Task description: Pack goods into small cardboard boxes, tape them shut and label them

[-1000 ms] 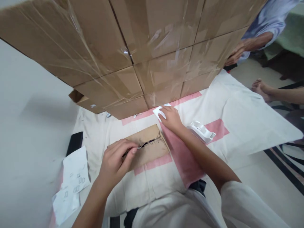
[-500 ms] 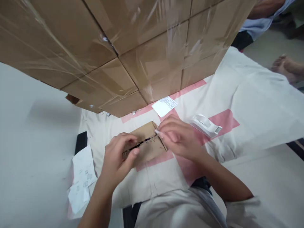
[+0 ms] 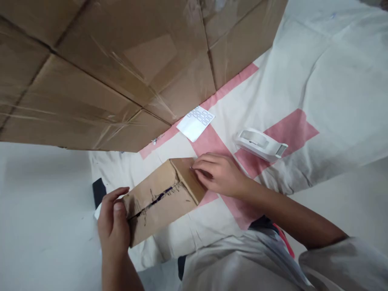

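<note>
A small brown cardboard box [image 3: 163,198] lies tilted on the bedding, with a torn, dark-edged slit along its top seam. My left hand [image 3: 113,222] grips its left end, thumb on the top edge. At the opposite end, the fingers of my right hand [image 3: 215,171] are pinched together against the end face. Whatever sits between those fingertips is too small to make out. To the right of that hand rests a white tape dispenser [image 3: 260,144]. Beyond the box lies a white sheet printed with small outlined boxes [image 3: 195,125].
Large taped cartons [image 3: 106,81] form a wall along the far side. A pink and white cloth [image 3: 333,81] covers the bed. At the left edge, a dark object [image 3: 98,194] lies near the white wall [image 3: 45,210].
The box has turned so its right end face shows. My left hand has moved outward to its left end, and my right hand has dropped from the top seam to that end face.
</note>
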`<state>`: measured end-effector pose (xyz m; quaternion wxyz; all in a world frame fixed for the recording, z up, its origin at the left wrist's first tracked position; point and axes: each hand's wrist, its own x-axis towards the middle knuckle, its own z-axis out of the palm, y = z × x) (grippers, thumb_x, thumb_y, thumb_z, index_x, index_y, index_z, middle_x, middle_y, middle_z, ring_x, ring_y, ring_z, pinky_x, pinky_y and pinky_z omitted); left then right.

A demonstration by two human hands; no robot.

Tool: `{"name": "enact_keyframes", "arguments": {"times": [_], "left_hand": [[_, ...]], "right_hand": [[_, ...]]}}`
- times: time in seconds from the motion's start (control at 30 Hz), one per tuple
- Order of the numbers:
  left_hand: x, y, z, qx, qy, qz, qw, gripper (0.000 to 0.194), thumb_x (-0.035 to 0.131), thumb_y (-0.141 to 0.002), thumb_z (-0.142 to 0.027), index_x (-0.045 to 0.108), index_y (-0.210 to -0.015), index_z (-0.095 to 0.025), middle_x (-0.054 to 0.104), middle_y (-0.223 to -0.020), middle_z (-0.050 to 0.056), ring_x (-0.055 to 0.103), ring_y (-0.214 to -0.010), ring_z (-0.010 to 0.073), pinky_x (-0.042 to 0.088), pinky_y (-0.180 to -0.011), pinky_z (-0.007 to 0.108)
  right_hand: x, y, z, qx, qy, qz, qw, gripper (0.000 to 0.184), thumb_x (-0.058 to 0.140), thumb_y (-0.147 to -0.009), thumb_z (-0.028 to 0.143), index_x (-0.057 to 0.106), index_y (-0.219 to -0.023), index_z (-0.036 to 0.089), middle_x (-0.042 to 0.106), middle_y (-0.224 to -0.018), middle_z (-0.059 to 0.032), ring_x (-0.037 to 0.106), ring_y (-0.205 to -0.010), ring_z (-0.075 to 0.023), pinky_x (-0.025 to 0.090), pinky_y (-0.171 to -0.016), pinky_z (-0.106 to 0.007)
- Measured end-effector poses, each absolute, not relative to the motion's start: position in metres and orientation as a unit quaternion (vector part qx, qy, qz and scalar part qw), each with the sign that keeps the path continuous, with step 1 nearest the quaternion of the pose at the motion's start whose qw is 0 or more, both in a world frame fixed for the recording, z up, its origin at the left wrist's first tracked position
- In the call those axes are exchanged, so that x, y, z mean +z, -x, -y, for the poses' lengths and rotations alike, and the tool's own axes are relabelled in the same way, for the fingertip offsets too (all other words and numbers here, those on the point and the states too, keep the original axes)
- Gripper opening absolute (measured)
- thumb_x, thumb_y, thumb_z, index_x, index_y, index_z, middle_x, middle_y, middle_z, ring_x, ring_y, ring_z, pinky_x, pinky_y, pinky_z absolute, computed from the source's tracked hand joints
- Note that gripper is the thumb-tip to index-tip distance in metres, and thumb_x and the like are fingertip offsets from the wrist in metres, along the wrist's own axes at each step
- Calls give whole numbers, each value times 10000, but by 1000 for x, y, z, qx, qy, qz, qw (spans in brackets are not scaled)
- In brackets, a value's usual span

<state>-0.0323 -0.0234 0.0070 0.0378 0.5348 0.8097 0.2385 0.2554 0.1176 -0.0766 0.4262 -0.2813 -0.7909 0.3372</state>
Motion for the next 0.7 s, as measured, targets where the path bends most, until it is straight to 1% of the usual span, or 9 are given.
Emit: {"name": "enact_keyframes", "arguments": {"times": [0.1,0.2,0.37,0.57,0.7], "left_hand": [[2,29,21,327,-494,-801,77,387,530,-951,-526,665,-1162,-231,693,-1154,46,633,-974,224,483,-897,347],[1,26,18,372,-487,-783,101,404,572,-939,-531,633,-1199,-228,696,-1114,57,648,-1024,228,490,-933,358],[3,23,18,348,-468,-805,109,441,543,-944,-555,600,-1235,-229,707,-1089,64,661,-1042,236,507,-926,366],[4,21,16,337,-473,-807,107,464,551,-944,-557,593,-1258,-218,711,-1052,65,662,-984,224,509,-881,361],[3,22,16,350,-468,-803,119,446,571,-943,-529,589,-1300,-262,716,-1052,46,668,-963,217,511,-849,339]], "right_hand": [[-76,-256,-117,334,276,793,427,184,554,-933,92,719,-978,160,767,-966,-81,703,-863,-196,585,-771,-336],[-76,-257,-116,329,274,799,422,187,552,-935,84,716,-966,168,769,-963,-77,689,-839,-193,579,-757,-337],[-76,-256,-116,316,266,812,413,176,558,-931,84,717,-969,149,761,-955,-84,670,-832,-199,575,-762,-348],[-74,-259,-116,290,260,827,405,173,549,-974,122,721,-985,135,753,-955,-96,652,-842,-205,567,-759,-354],[-75,-260,-115,303,257,820,412,176,537,-990,125,709,-1020,147,753,-977,-93,652,-851,-201,567,-755,-355]]}}
